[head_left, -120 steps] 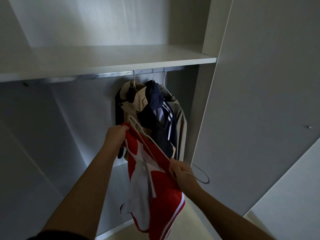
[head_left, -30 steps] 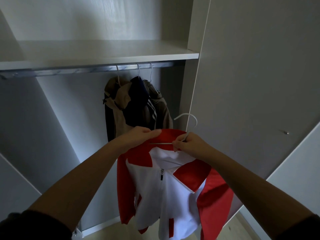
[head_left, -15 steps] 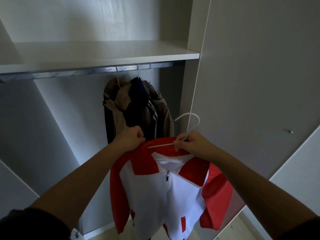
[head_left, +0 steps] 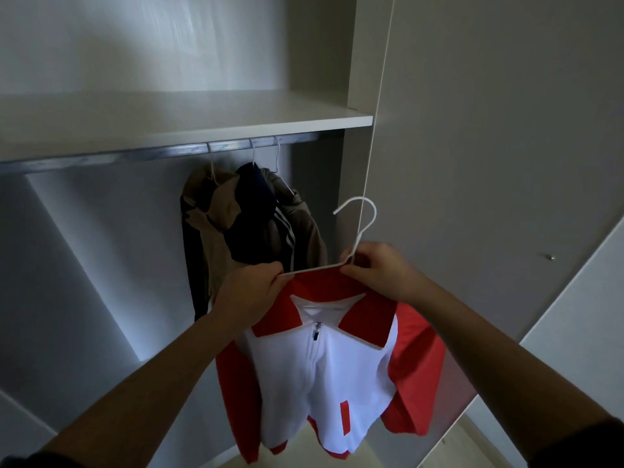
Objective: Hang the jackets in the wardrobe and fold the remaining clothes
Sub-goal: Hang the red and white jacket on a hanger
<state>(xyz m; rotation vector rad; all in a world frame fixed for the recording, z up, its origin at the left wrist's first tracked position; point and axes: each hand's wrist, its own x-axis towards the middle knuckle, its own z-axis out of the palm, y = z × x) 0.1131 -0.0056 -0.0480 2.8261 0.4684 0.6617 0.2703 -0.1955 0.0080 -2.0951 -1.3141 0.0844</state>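
Garment check: we find the red-and-white zip-front jacket (head_left: pixel 324 366) at lower centre, draped on a thin white wire hanger (head_left: pixel 314 268). The left hand (head_left: pixel 246 295) pinches hanger arm and collar in its fingers; the right hand (head_left: pixel 378 268) grips the hanger neck. We advise seating both shoulders squarely, then hooking the grey metal rail (head_left: pixel 162 154) at upper left.

Open rail (head_left: pixel 101 159) left of the hung jackets (head_left: pixel 236 228)
The rail is bare along its left and middle stretch; three hung jackets crowd its right end, beside the side panel (head_left: pixel 353 170). The shelf (head_left: pixel 202 113) sits just above the rail, leaving a thin gap.
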